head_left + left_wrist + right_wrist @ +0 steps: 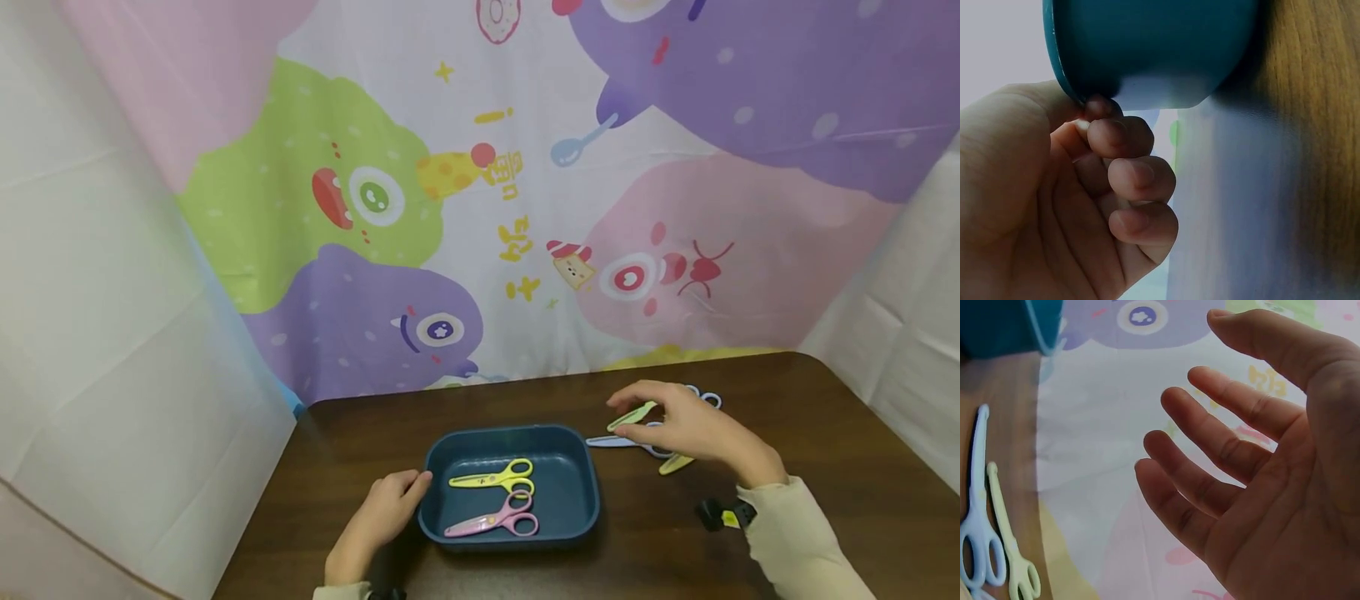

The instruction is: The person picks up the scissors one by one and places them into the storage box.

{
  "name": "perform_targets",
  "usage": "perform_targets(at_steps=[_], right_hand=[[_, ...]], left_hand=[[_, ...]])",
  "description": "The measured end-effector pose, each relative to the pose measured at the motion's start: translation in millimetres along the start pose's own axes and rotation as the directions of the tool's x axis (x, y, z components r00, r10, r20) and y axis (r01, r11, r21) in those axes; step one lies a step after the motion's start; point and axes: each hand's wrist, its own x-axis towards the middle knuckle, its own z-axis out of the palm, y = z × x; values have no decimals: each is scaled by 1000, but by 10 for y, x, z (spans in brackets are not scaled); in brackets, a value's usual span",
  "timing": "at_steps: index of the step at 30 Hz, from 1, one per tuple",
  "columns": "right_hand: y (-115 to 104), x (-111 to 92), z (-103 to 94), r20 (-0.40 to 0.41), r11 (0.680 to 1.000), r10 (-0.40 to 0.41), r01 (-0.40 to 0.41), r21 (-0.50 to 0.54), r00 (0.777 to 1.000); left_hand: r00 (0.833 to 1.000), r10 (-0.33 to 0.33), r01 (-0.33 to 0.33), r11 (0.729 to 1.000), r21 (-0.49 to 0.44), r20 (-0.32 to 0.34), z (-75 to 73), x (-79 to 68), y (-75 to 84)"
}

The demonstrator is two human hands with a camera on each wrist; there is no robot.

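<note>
Dark blue-green, the tray (pixel 558 483) stands on the tabletop (pixel 645 542), in front of the person. In it lie yellow scissors (pixel 483 480) and, nearer the person, pink scissors (pixel 480 524), both with blades pointing left and handles close together. The left hand (pixel 382 510) is at the tray's left side, pinching its rim, its other fingers curled below the edge.

Just beyond the tray's right side lie blue scissors (pixel 615 442), their tip beside its rim, and green scissors (pixel 632 415), partly hidden by the right hand (pixel 693 423). That hand is above them, its fingers loosely spread and holding nothing. A yellowish piece (pixel 677 464) and further blue handles (pixel 711 401) show around it; how these join is hidden. A black device (pixel 712 514) sits at the right wrist, by a pale sleeve (pixel 802 533). Behind the tabletop hangs a cloth (pixel 540 342) printed with cartoon monsters.
</note>
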Motion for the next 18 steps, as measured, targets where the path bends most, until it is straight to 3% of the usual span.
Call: perform_targets(at_steps=[7, 18], right_hand=[[102, 32, -17, 17, 998, 4, -2, -63, 1000], [298, 49, 8, 5, 985, -16, 16, -174, 1000]], left_hand=[[1000, 26, -26, 1000, -4, -16, -2, -11, -17], [1000, 10, -10, 1000, -7, -2, -1, 3, -18]])
